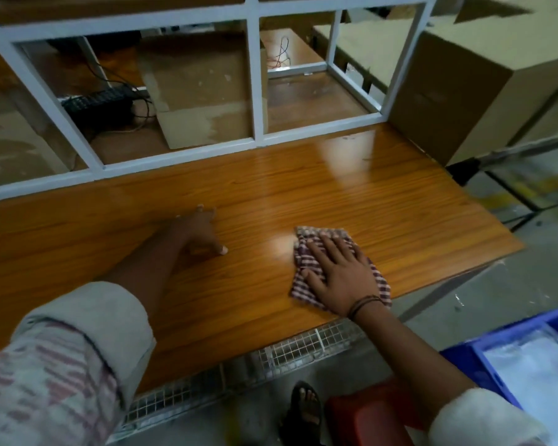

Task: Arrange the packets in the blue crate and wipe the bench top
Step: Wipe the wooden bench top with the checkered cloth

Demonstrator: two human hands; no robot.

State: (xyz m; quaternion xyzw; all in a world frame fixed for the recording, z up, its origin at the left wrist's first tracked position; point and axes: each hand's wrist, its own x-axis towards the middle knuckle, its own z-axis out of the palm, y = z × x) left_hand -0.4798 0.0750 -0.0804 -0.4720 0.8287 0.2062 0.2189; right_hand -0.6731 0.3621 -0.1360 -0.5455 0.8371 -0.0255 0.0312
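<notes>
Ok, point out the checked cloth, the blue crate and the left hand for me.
checked cloth (316, 235): head view, its bare far corner.
blue crate (471, 362): head view, its blue left rim.
left hand (200, 233): head view, back of the hand.

Counter (335, 194): wood-grain top, glossy, glare patches toward the far right. Checked cloth (322, 235) lies near the right end, with the right hand (339, 272) pressed flat on it. Left hand (200, 230) rests its fingertips on the bare top, left of the cloth. A white frame (255, 91) stands along the far edge.
</notes>
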